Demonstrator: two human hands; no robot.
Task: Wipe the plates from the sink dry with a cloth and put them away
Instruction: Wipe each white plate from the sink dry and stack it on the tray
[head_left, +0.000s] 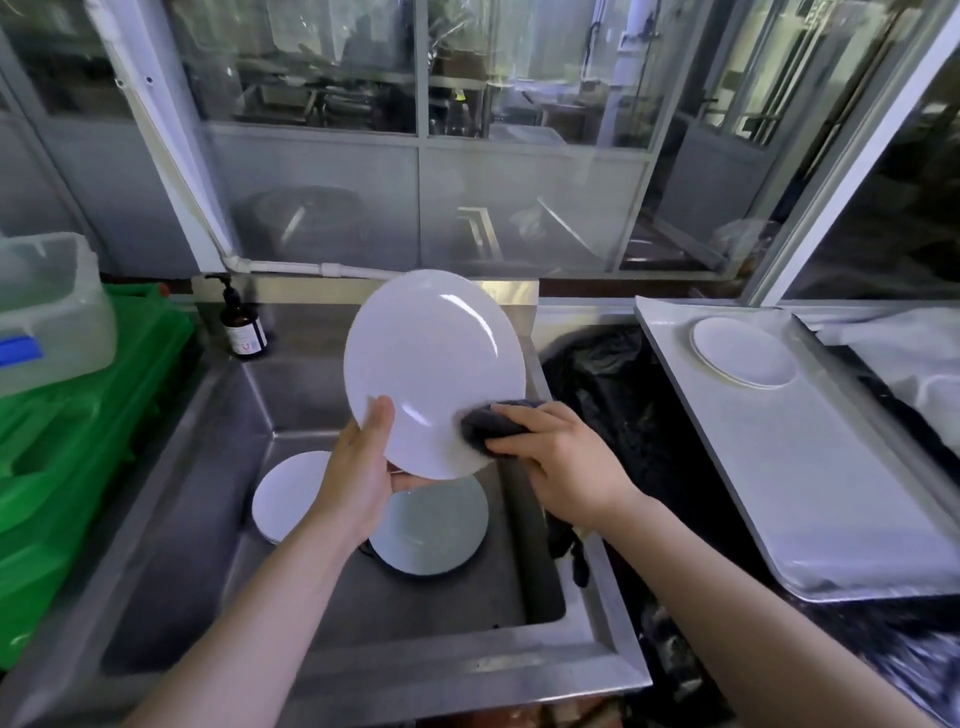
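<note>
Plate (434, 364) held tilted above the sink (171, 519), face toward the camera, at frame centre. Left hand (363, 467) grips its rim at 7 o'clock: thumb on the face, fingers curled behind. Right hand (561, 457) is closed round a dark cloth (488, 426), which is pressed against the plate's rim at 4 o'clock.

Two more plates lie flat in the sink basin, below the held one: one (288, 493) at 8 o'clock of it, partly hidden by the left wrist, the other (436, 525) at 6 o'clock. Whether the two touch cannot be told.

Stacked plates (743, 351) are seen on a white tray (810, 467) at 3 o'clock, well apart from the sink. The count in that stack cannot be told. A black bag (608, 384) sits between sink and tray.

Brown pump bottle (241, 325) stands upright on the sink ledge at 10 o'clock of the held plate. Green crate (78, 441) is at 9 o'clock, just beside the sink, with a clear plastic tub (52, 312) on top of it.
</note>
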